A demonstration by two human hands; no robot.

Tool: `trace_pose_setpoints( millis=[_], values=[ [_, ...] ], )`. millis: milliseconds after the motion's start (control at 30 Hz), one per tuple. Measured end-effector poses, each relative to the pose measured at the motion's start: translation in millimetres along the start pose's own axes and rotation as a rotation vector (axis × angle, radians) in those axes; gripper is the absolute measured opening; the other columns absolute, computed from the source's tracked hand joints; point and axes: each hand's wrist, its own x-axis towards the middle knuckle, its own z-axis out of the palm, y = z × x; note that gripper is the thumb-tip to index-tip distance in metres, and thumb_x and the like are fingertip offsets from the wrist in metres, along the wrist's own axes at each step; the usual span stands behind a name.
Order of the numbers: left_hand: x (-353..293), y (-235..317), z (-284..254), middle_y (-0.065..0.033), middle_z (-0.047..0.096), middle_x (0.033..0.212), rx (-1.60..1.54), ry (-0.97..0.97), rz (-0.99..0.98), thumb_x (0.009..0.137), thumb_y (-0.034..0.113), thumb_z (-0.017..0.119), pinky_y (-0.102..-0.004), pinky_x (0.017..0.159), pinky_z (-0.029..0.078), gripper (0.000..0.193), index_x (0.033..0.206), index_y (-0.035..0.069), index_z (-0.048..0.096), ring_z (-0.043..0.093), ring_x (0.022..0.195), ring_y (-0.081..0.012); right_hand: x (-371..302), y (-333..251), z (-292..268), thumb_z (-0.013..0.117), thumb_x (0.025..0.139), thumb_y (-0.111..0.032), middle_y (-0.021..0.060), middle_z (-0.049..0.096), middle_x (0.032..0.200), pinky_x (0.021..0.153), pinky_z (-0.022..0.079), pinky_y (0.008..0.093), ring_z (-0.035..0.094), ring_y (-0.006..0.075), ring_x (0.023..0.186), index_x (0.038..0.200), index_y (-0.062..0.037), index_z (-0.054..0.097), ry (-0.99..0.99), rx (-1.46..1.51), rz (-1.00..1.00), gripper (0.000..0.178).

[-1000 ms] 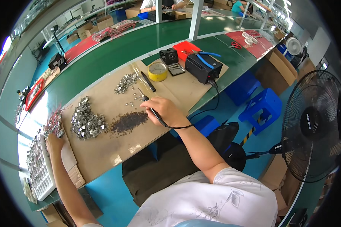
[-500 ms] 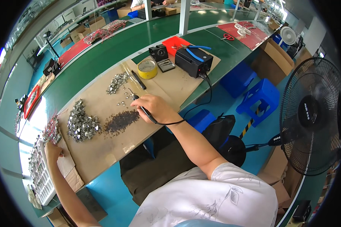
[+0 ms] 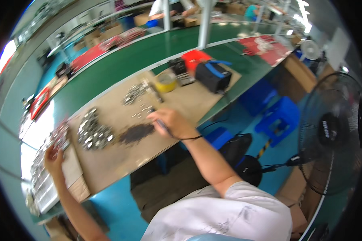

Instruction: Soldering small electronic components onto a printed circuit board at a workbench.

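The whole view is smeared by motion. My right hand [image 3: 173, 123] is closed around a pen-shaped soldering iron [image 3: 161, 125], held above the brown board [image 3: 181, 98], its cord running back along my wrist. Below and left of that hand spreads a heap of dark small bits [image 3: 136, 133]. My left hand [image 3: 54, 161] is at the far left, at the edge of a white tray [image 3: 49, 197], beside small metal parts with red wires [image 3: 61, 134]; its fingers are too blurred to read. Between the hands lies a pile of shiny metal parts [image 3: 93, 130].
Farther back lie a smaller metal pile [image 3: 135, 93], yellow tape [image 3: 166, 82], and a black box [image 3: 212, 78] with blue-handled pliers [image 3: 216, 70] by a red bin [image 3: 194, 58]. On the right stand a blue stool [image 3: 278, 116] and a large fan [image 3: 330, 130]. People sit across the bench.
The view has shifted, so the bench sits a little lower and farther right. My left hand has lifted slightly at the wired parts. My right hand still holds the soldering iron.
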Motion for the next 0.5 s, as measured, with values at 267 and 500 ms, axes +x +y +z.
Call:
trace_pose_setpoints(
  millis=[267, 500],
  values=[
    [-116, 146, 104, -0.0044, 0.069, 0.098, 0.079, -0.609, 0.398, 0.078, -0.002, 0.075, -0.0257, 0.058, 0.048, 0.023, 0.101, 0.003, 0.073, 0.061, 0.069, -0.0104, 10, -6, -7, 0.067, 0.079, 0.004, 0.0101, 0.069, 0.086, 0.07, 0.056, 0.0402, 0.068, 0.0312, 0.078, 0.108, -0.0075, 0.067, 0.16, 0.028, -0.011, 0.031],
    [-125, 153, 164, -0.0136, 0.066, 0.099, 0.325, -0.908, 0.57, 0.081, 0.005, 0.075, -0.0401, 0.075, 0.056, 0.02, 0.101, 0.001, 0.074, 0.068, 0.08, -0.0304, 7, -4, -9, 0.072, 0.083, 0.005, 0.0078, 0.07, 0.083, 0.067, 0.056, 0.0298, 0.07, 0.0178, 0.072, 0.107, -0.0037, 0.07, 0.158, 0.138, 0.099, 0.026]
  ],
)
